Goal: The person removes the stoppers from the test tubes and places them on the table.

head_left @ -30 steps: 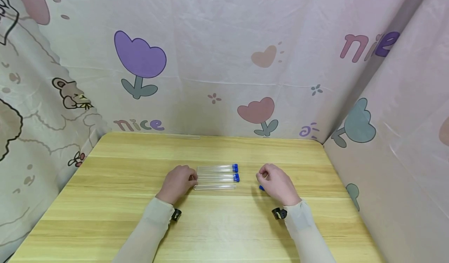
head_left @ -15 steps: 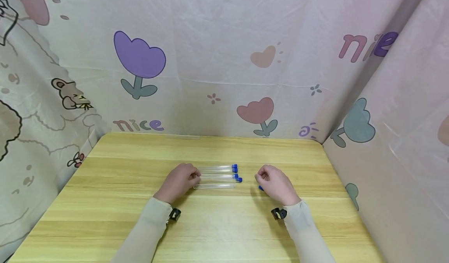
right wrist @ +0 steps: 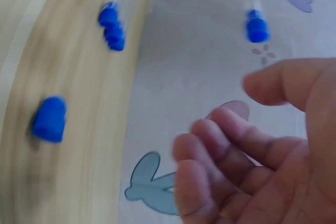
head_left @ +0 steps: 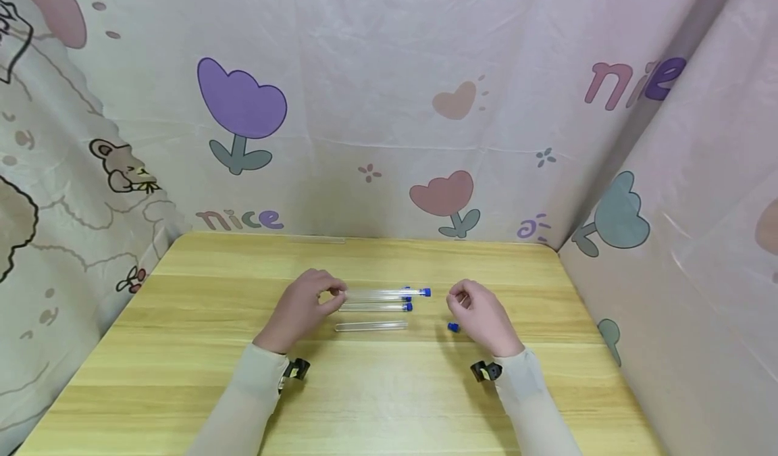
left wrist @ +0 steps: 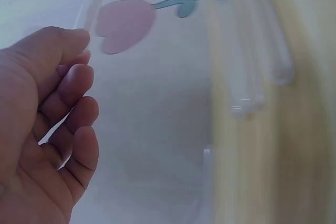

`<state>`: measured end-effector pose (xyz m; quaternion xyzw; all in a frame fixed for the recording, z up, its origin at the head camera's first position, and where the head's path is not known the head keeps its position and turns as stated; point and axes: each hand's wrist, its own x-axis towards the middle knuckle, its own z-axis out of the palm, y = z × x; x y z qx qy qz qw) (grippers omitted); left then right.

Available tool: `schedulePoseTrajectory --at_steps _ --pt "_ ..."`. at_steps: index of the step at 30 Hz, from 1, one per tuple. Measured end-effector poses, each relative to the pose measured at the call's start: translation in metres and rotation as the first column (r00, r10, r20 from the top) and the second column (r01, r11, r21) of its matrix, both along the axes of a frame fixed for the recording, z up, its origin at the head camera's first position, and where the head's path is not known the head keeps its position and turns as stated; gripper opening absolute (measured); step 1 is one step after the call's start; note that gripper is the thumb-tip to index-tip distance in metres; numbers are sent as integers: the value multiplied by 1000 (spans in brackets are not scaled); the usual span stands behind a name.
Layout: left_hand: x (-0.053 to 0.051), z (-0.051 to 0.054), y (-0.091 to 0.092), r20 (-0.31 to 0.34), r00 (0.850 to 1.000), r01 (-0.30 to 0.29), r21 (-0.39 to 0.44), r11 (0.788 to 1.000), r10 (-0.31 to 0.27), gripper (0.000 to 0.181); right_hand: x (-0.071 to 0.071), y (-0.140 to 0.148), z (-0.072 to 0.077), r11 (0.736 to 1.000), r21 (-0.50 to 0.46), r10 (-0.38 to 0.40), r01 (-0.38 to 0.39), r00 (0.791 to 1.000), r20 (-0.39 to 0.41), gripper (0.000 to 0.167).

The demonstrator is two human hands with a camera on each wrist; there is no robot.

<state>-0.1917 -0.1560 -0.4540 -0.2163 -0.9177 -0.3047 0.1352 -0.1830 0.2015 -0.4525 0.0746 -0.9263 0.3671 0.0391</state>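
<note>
My left hand (head_left: 302, 311) pinches the closed end of a clear test tube (head_left: 389, 294) between thumb and forefinger. The tube is raised off the table, and its blue cap (right wrist: 256, 28) points toward my right hand (head_left: 483, 315). That hand hovers with loosely curled fingers and nothing between them. Below it a loose blue cap (head_left: 453, 327) lies on the wood. Several capped test tubes (head_left: 377, 307) lie side by side under the raised one, partly hidden by it. Nearer to me, an uncapped test tube (head_left: 371, 326) lies apart from them.
A wood-grain table (head_left: 389, 402) carries everything. Along its back edge lies a thin clear strip or tube (head_left: 316, 240), too faint to tell. A printed curtain (head_left: 365, 105) hangs behind the table and at both sides.
My left hand has drawn one capped test tube from the row and lifted it up, slightly away from me. The right hand has barely moved.
</note>
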Motion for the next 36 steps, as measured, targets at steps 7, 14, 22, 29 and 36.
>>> schedulePoseTrajectory --at_steps 7,14,22,29,36 --pt "12 25 -4 -143 990 12 43 999 -6 8 8 -3 15 982 -188 -24 8 997 -80 13" --pt "20 36 0 -237 971 30 36 999 -20 10 17 -7 27 952 -300 9 -54 989 -147 26" --pt "26 41 3 -325 945 54 26 998 -43 14 27 -13 37 908 -376 112 -184 972 -205 34" --pt "27 41 4 -344 937 78 31 996 -62 15 29 -17 38 911 -373 119 -175 979 -168 26" --pt "27 42 6 -336 938 101 24 995 -87 13 29 -20 37 928 -339 142 -156 988 -66 33"
